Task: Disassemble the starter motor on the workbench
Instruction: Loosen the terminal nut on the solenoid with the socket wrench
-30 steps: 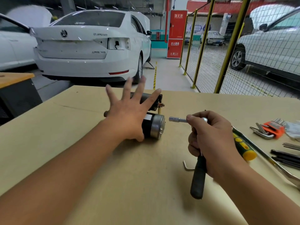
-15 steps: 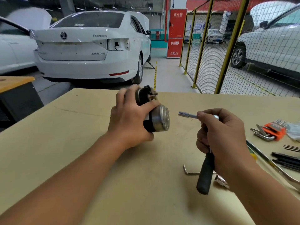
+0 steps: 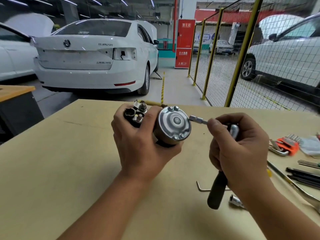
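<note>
My left hand (image 3: 138,142) grips the starter motor (image 3: 170,126), lifted above the workbench (image 3: 69,170), its silver end cap facing me. My right hand (image 3: 237,149) is wrapped round one ratchet wrench (image 3: 216,191), socket tip touching the cap's rim. One loose socket (image 3: 234,200), one hex key (image 3: 201,187) and an orange hex-key set (image 3: 285,144) lie right. The white car (image 3: 90,63) reads "SUPERB".
</note>
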